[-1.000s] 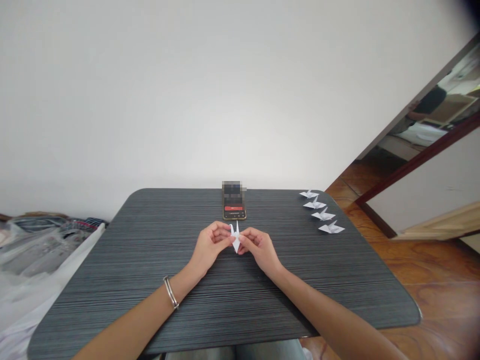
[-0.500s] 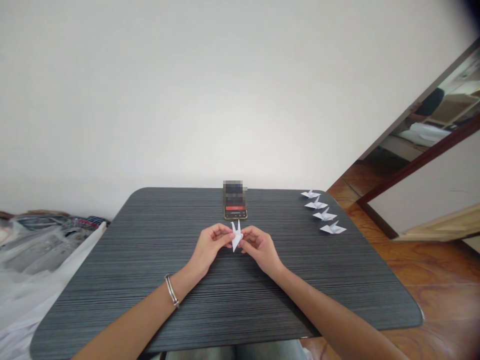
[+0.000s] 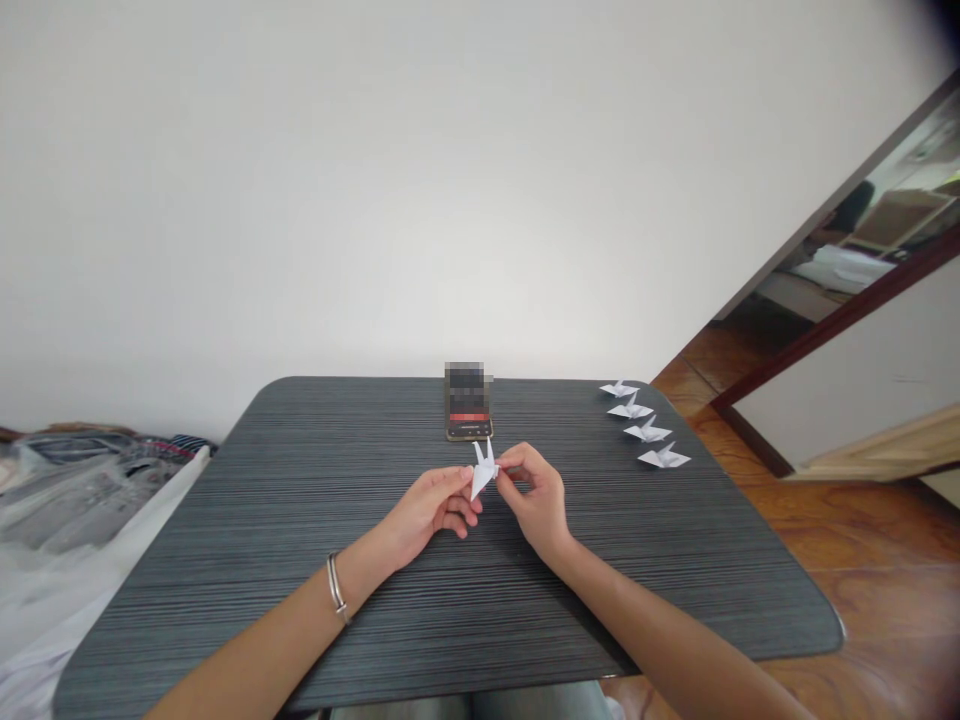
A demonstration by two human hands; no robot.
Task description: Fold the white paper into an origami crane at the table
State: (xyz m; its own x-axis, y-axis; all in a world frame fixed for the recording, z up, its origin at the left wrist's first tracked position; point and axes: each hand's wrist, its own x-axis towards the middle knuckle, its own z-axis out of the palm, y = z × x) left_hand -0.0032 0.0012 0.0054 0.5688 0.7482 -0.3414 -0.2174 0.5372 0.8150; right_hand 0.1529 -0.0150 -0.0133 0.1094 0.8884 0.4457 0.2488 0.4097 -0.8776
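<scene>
A small white folded paper piece (image 3: pixel 484 470), with two points sticking up, is held above the dark striped table (image 3: pixel 300 520). My left hand (image 3: pixel 431 510), palm turned up and a metal bangle on its wrist, pinches the lower tip. My right hand (image 3: pixel 534 495) pinches its right side between thumb and fingers.
A phone (image 3: pixel 467 412) lies at the far middle of the table. Several finished white paper cranes (image 3: pixel 643 430) sit in a row along the far right edge. Clothes and plastic bags (image 3: pixel 82 480) lie to the left; a wooden floor and an open doorway are to the right.
My left hand has rolled palm-up and dropped lower. My right hand has risen and the paper piece has shifted slightly right and tilted.
</scene>
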